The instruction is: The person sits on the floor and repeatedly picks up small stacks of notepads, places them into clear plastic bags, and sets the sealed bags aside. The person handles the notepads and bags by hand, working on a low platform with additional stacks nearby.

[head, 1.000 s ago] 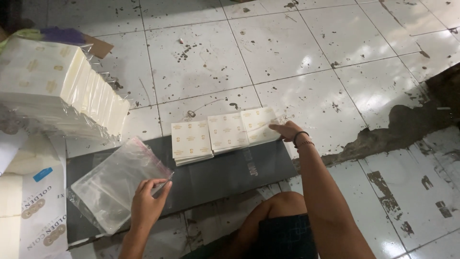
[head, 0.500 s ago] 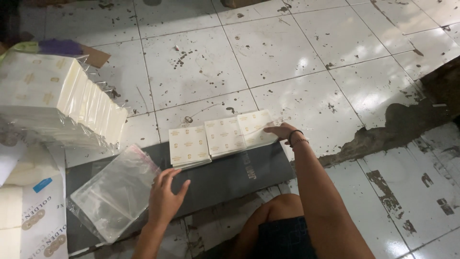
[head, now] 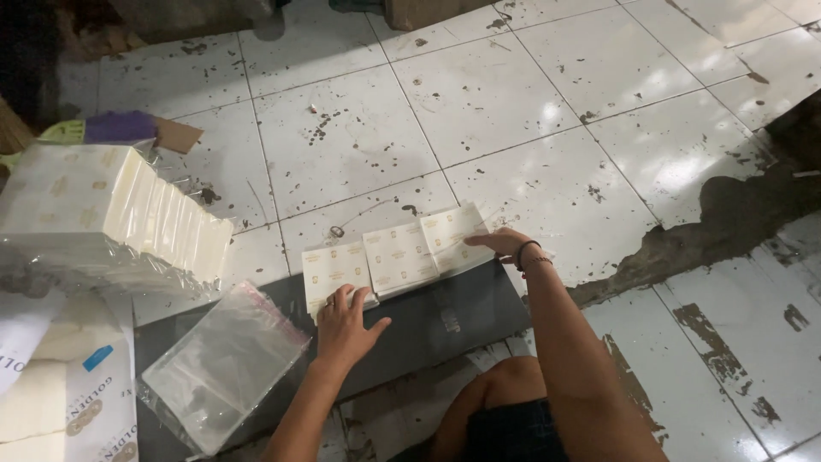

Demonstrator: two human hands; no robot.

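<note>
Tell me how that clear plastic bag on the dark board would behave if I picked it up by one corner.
The clear plastic bag looks thin and wrinkled, so it would probably flop and sag. It seems empty and flat, so likely very light and easily blown aside. Its glossy film on the smooth dark board suggests it would slide when pushed.

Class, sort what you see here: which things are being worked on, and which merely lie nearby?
In hand:
left hand on the cream card stacks
right hand at their right end
dark board beneath

Lying about:
clear plastic bags
wrapped pile of cream packs
purple scrap
</note>
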